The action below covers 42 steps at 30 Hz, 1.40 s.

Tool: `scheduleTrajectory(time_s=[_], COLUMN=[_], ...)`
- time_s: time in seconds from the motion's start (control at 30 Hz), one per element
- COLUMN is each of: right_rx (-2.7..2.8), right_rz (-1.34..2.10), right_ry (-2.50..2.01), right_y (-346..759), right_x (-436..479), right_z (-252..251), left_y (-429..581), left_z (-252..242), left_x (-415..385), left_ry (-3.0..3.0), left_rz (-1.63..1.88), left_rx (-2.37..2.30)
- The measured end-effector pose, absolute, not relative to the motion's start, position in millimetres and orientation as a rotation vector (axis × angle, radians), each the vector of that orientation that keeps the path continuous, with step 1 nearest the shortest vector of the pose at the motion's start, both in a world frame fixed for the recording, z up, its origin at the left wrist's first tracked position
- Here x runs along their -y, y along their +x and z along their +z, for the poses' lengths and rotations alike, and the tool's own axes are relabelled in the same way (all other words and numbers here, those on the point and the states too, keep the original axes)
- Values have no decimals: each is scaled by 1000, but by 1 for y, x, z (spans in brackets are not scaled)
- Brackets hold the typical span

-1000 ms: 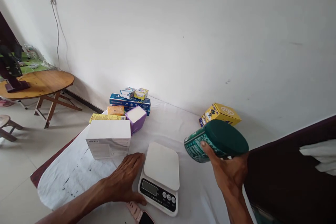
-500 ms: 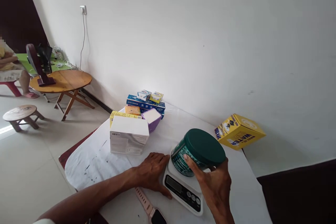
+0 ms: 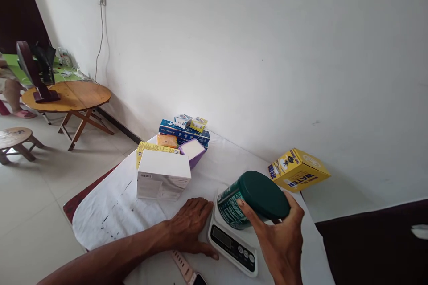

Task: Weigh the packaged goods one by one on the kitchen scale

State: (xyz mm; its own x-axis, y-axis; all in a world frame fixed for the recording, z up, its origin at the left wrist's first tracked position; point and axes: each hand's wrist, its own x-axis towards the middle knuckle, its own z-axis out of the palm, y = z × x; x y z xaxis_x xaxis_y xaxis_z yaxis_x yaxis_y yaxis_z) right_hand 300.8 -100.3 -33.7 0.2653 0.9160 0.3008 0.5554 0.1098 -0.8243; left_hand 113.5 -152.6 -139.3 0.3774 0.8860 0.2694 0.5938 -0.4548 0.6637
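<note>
A dark green canister with a green lid leans over the platform of a white digital kitchen scale. My right hand grips it, thumb on the label and fingers round the far right side. Flat on the cloth, my left hand rests against the scale's left edge, thumb and fingers apart. The scale's display looks dark, and I cannot make out a reading. In front of my left wrist lies a watch with a pink strap, partly cut off by the lower edge.
Beyond my left hand stands a white box, with a purple-sided box, an orange packet and blue boxes behind. A yellow box sits by the wall. Farther left are a round wooden table, a stool and a seated person.
The canister has tipped slightly more to the right in my right hand. My left hand stays beside the scale. The camera view has shifted a little.
</note>
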Motion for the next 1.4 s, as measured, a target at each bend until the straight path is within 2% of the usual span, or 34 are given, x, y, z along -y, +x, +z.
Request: scheduleTrajectory(time_s=[0.13,0.3,0.57,0.83,1.07,1.2,1.4], right_rx=[1437,1465,1621,1659,1757,1608,1265], right_rz=[394,487,593,640,848,637,137], right_ry=[-1538,-1334,-1260,-1248,-1100,-1084,-1537], right_y=[285,252,202,194,223,277,386], right_x=[101,97,88,88,95,72,-34], right_z=[-22,-19,-42,-68,-56,-46,-54], left_y=[115,124,137,132,123,121,127], left_z=[-140,-151,-165,-150,-159,-170,-191], left_x=[158,166,184,175,166,167,166], left_ry=[2113,2068,2066,1983,2184,2289,2368], left_rz=[746,667,709,588,654,671,702], left_rx=[-1432,-1478,-1392,-1304,-1281,-1323,-1402])
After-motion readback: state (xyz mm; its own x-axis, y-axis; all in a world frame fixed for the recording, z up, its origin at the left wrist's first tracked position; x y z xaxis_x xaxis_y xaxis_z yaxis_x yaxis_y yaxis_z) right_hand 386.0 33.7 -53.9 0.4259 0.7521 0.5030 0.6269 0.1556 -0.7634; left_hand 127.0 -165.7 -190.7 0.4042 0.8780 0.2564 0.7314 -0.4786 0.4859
